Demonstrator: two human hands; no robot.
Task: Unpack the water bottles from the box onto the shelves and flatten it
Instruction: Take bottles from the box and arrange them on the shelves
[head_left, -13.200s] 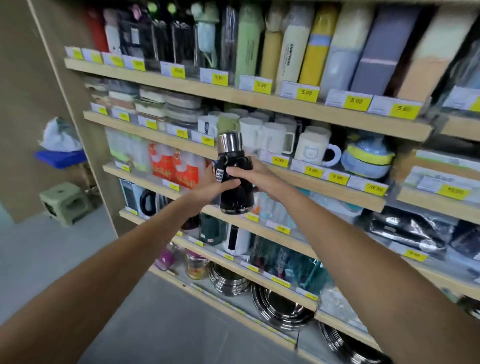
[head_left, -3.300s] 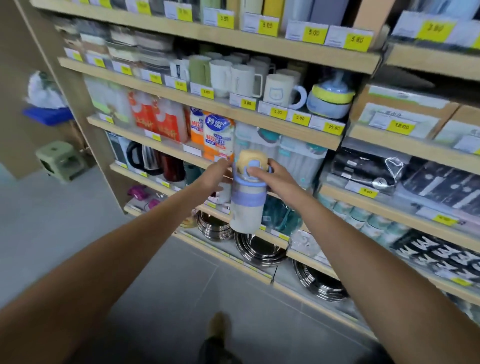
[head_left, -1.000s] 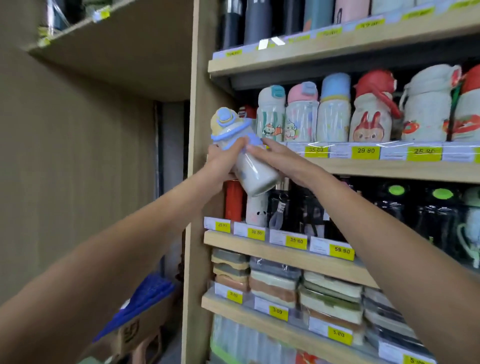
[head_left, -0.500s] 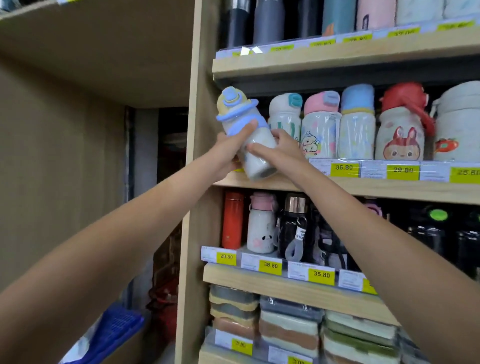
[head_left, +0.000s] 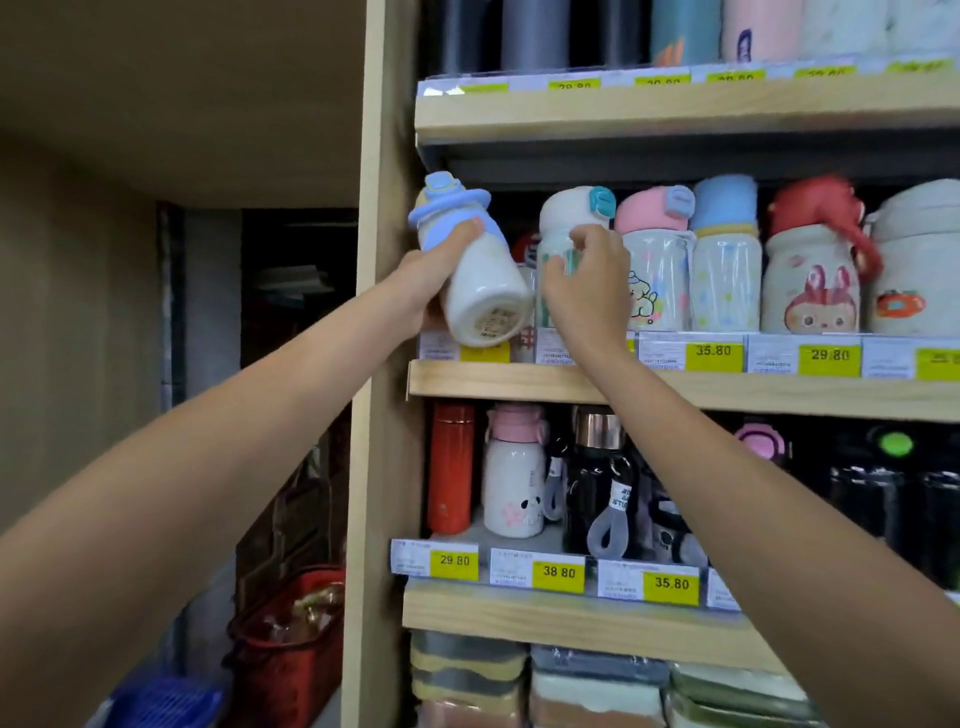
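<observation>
The cream plastic water bottle with a pale blue brimmed lid (head_left: 480, 291) is not yet on the shelf. It is held tilted, lid up and to the left and labelled base towards the camera, at the far left end of the light wooden shelf (head_left: 727, 392) that carries a row of children's bottles. The left hand (head_left: 428, 278) grips it round the neck, fingers (head_left: 467, 228) curled just under the lid. Just to its right, the right hand (head_left: 587, 291) has its fingers curled round the clear bottle with a white cap and teal button (head_left: 571, 213), which stands first in the row beside a pink-capped bottle (head_left: 654, 215). The step in hand looks like shelving this one bottle, with the right hand making room or steadying the neighbour. Next the bottle needs turning upright and setting down between the upright side panel (head_left: 382, 312) and the white-capped bottle, behind the yellow price tags (head_left: 714, 352), without knocking the row. The box is out of view.
</observation>
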